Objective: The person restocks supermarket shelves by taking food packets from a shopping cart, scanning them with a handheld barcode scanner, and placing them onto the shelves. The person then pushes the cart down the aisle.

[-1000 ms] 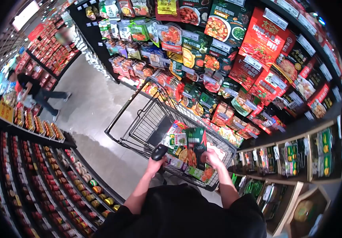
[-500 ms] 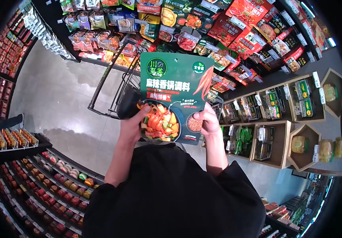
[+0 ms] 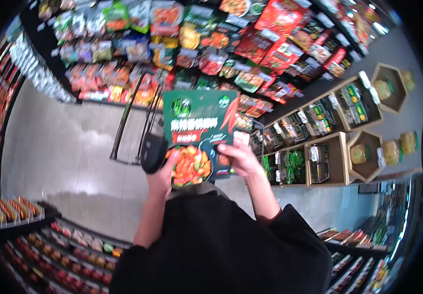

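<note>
A green seasoning packet [image 3: 196,125] with a picture of a cooked dish faces up in front of my chest, slightly blurred. My left hand [image 3: 162,180] grips its lower left edge, thumb on the front. On the lower right side my right hand [image 3: 240,158] pinches it, with the thumb and part of the hand over the front. The fingers behind the packet are hidden. A rounded black object [image 3: 153,153] shows just above my left hand; I cannot tell whether they touch. Beyond the packet stands a black shopping cart [image 3: 124,122], partly covered by it.
Shelves of bagged seasonings [image 3: 211,39] rise ahead. Wooden display boxes [image 3: 338,159] with packs and jars stand to the right. Rows of jars [image 3: 69,255] fill a rack at the lower left. Grey tiled floor [image 3: 64,147] lies to the left.
The packet sits lower and a little further left in view. My right hand reaches further over its front. The shelves have shifted in view as my head moved.
</note>
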The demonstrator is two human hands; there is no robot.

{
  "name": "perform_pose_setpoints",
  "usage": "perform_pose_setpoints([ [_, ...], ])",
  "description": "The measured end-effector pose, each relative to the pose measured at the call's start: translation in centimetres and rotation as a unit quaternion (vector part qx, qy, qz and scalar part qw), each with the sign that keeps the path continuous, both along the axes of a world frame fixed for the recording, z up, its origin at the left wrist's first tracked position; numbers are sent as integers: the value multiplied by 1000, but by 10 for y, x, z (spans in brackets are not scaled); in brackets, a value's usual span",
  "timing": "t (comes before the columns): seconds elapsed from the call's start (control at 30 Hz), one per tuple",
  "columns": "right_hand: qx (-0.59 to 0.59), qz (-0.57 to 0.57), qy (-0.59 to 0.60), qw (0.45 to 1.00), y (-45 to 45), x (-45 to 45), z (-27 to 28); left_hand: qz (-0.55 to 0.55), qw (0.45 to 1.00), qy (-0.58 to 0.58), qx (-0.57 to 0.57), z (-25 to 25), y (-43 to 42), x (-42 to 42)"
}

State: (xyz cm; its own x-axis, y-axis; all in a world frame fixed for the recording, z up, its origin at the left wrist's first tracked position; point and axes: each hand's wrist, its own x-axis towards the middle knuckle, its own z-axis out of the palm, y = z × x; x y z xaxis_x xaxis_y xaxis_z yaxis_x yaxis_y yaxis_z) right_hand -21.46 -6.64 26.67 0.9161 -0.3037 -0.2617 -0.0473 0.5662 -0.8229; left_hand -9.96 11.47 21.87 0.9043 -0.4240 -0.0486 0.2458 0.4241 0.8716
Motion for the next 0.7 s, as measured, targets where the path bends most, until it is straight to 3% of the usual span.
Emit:
perform_pose_setpoints([
  [0.1, 49, -17, 44, 998, 14, 7, -12, 6, 999, 3, 46, -10, 4, 0],
  [0.27, 13, -16, 77, 997, 36, 14, -22, 39, 997, 18, 59, -24, 15, -2],
  [0.33, -58, -17, 94, 994, 44, 19, -33, 57, 996, 28, 63, -29, 23, -2],
  [0.4, -66, -23, 96, 993, 53, 24, -38, 55, 986, -108, 114, -33, 33, 2],
  [0.5, -75, -24, 105, 991, 61, 32, -48, 53, 983, -125, 123, -25, 43, 5],
  [0.7, -107, 21, 96, 989, 71, 51, -45, 87, 989, -57, 106, -34, 63, 8],
])
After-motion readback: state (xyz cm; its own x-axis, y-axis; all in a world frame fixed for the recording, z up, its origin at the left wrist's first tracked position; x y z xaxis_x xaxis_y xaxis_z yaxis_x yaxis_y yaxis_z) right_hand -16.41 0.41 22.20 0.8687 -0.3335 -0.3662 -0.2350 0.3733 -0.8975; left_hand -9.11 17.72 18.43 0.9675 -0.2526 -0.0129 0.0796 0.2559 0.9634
